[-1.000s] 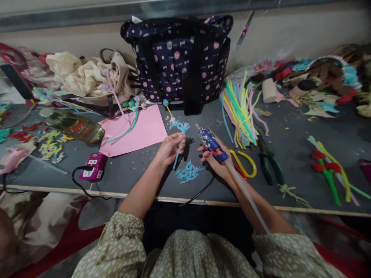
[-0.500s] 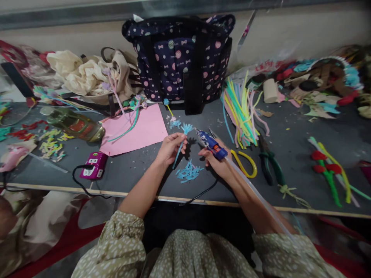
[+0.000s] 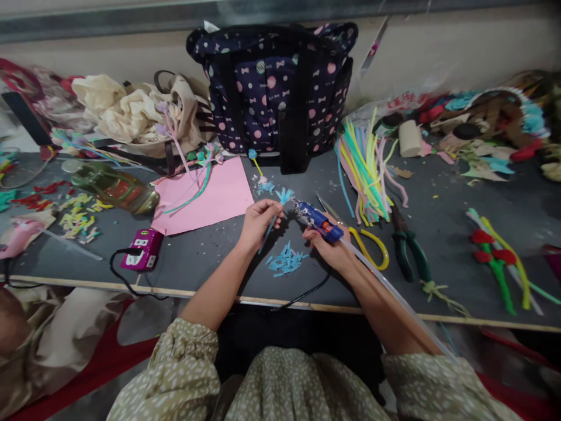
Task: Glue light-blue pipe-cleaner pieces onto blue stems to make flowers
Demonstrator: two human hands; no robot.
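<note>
My left hand (image 3: 262, 222) pinches the stem of a blue pipe cleaner flower (image 3: 284, 196), its petals fanned out above my fingertips. Wrapped in my right hand (image 3: 328, 245) is a blue hot glue gun (image 3: 316, 220), with a long clear glue stick (image 3: 381, 279) running out of its back along my forearm. The nozzle, crusted with whitish residue, points left at the flower's petals; whether it touches them I cannot tell. Below, between my hands, lies a pile of cut blue pipe cleaner pieces (image 3: 287, 260). Yellow-handled scissors (image 3: 370, 248) rest partly behind my right hand.
A bundle of coloured pipe cleaners (image 3: 366, 172) and green-handled pliers (image 3: 409, 248) lie right. Behind stand a patterned bag (image 3: 263, 88) and a black phone (image 3: 293, 140). Left are pink paper (image 3: 219, 199), a bottle (image 3: 114, 187) and a purple power socket (image 3: 142, 250). A person sits at far left.
The flower in my left hand has tilted to the right, toward the glue gun. The nozzle has shifted slightly left and down, closing the gap to the petals.
</note>
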